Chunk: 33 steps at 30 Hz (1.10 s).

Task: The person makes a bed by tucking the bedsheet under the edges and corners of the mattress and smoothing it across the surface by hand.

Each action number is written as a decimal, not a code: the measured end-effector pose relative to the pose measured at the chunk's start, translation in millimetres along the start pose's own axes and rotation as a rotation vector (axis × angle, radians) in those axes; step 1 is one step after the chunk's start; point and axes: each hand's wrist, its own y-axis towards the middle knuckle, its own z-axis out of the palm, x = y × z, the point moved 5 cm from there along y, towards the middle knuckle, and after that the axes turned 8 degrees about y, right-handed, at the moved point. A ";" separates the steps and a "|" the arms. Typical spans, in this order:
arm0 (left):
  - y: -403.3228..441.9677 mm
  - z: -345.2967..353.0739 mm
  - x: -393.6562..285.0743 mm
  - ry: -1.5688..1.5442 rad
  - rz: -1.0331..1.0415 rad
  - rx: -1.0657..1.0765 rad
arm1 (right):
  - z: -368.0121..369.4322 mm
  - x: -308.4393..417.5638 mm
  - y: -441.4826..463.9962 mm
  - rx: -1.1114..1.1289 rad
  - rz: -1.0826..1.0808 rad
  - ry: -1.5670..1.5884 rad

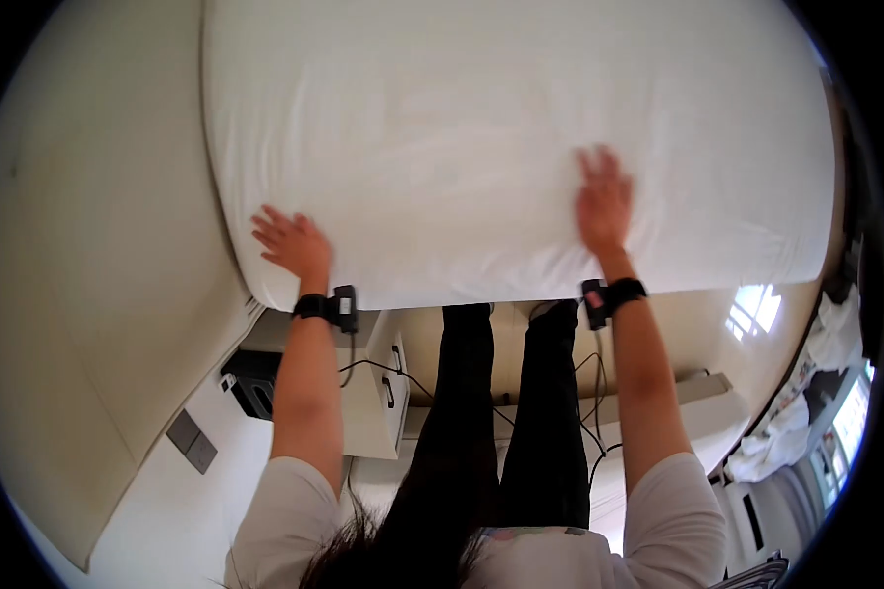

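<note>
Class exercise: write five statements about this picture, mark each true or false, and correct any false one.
1. The left hand grips a pillow. False: it is open, with its fingers spread, over the white sheet.
2. The right hand reaches farther forward than the left. True.
3. A black strap circles the left wrist and another the right. True.
4. The person's trousers are white. False: they are black.
5. The cabinet with drawers stands on the person's right. False: it stands on the left, beside the left forearm.
</note>
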 end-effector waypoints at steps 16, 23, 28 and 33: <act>-339.9 -70.4 -293.5 -0.848 1.018 1.074 | -0.3 79.7 -3.7 0.035 -0.480 0.538; -215.2 -113.4 -292.2 -0.677 0.746 0.457 | -54.2 -247.5 -35.0 -0.335 0.192 0.391; -210.6 -128.2 -425.3 -0.440 0.847 0.184 | -103.0 -474.1 -115.5 -0.373 0.796 0.121; -265.7 -57.7 -548.6 0.021 0.542 0.138 | -105.3 -506.0 -117.8 -0.407 0.690 0.171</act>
